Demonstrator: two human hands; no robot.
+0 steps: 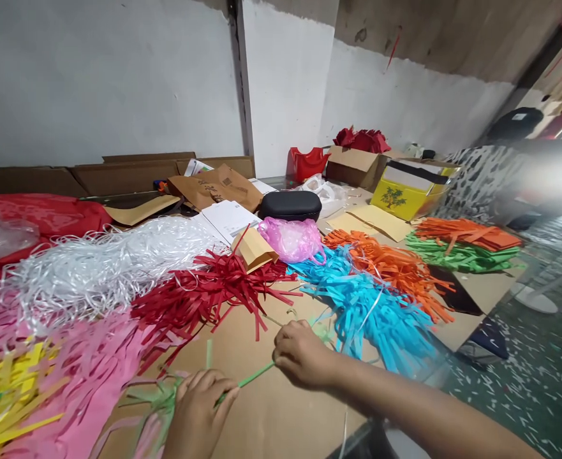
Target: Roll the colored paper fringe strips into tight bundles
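A thin green paper strip [254, 377] stretches taut and slanted above the cardboard sheet [261, 414], pinched at each end by the hands. Its lower left end joins a loose bunch of pale green strips [159, 401] lying on the cardboard.

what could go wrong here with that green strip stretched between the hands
1. The green paper strip is pinched taut between the left hand and right hand; a harder pull would likely tear it.
2. The right hand sits beside the blue strips and red strips; a sweep might tangle or scatter them.
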